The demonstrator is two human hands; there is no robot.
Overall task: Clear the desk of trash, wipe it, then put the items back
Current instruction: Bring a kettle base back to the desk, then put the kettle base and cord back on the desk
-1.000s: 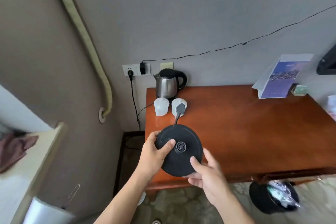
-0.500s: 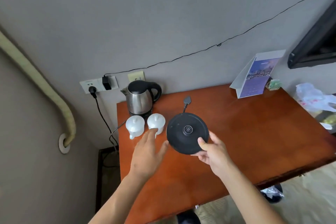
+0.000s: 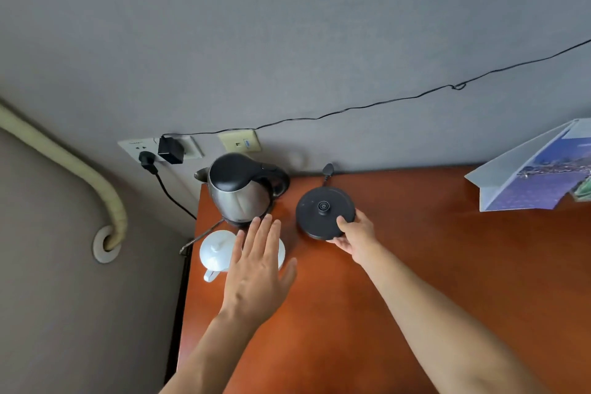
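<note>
A black kettle base (image 3: 324, 213) is pinched at its near rim by the right hand (image 3: 355, 233), seemingly for setting down near the desk's (image 3: 431, 265) back edge; the left hand (image 3: 256, 269) is held flat and empty over lidded cups (image 3: 216, 253) at the back left corner.

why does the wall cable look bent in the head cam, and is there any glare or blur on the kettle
Head view: wide-angle distortion bows the wall cable and the desk edge; soft window glare streaks the steel kettle; the kettle base and right hand are sharp, the left hand slightly soft.
</note>
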